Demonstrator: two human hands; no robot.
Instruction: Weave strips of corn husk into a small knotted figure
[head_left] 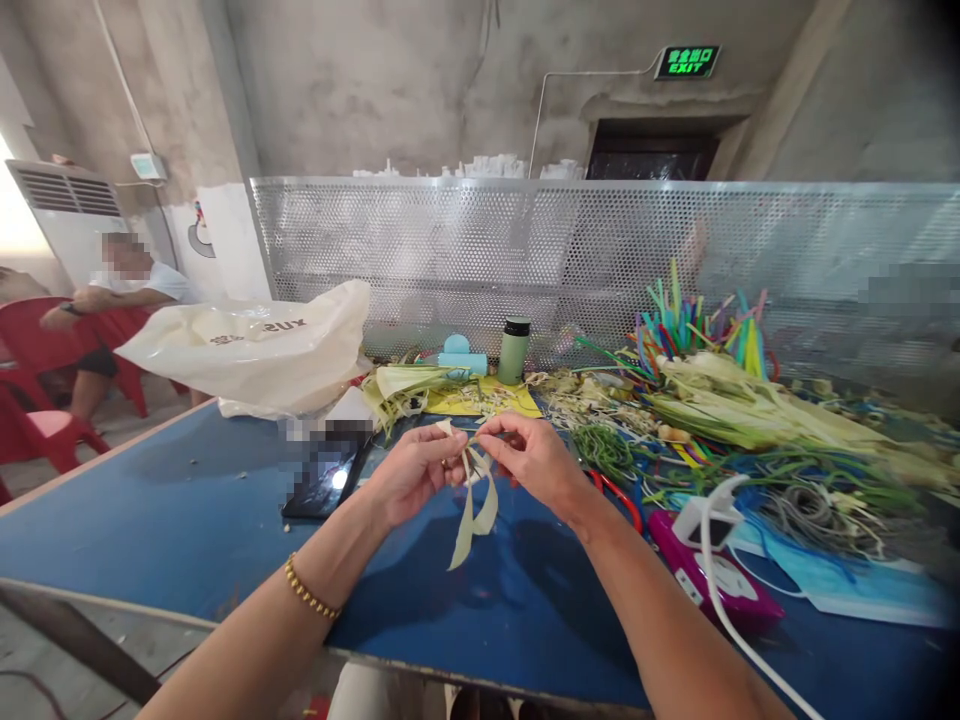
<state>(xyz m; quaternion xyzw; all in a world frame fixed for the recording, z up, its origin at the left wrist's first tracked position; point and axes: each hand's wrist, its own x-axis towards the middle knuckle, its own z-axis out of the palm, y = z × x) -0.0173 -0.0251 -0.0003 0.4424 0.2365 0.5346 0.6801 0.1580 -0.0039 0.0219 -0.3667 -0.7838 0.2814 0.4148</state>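
Pale green corn husk strips (472, 505) hang down between my two hands, above the blue table (420, 590). My left hand (421, 465) pinches the husk near its upper end, and a small piece of it pokes up over the fingers. Close beside it, my right hand (525, 455) has thumb and forefinger pressed together on a thin part at the top of the strips. What exactly lies between the right fingertips is too small to make out. Red-handled scissors (619, 500) lie partly hidden behind my right wrist.
A dark tablet (330, 478) and a white plastic bag (255, 345) lie to the left. Behind stands a green bottle (514, 350). At right are corn husks (750, 400), green strings (602, 450), a purple power strip (712, 570) with a white cable, and a blue face mask (862, 585).
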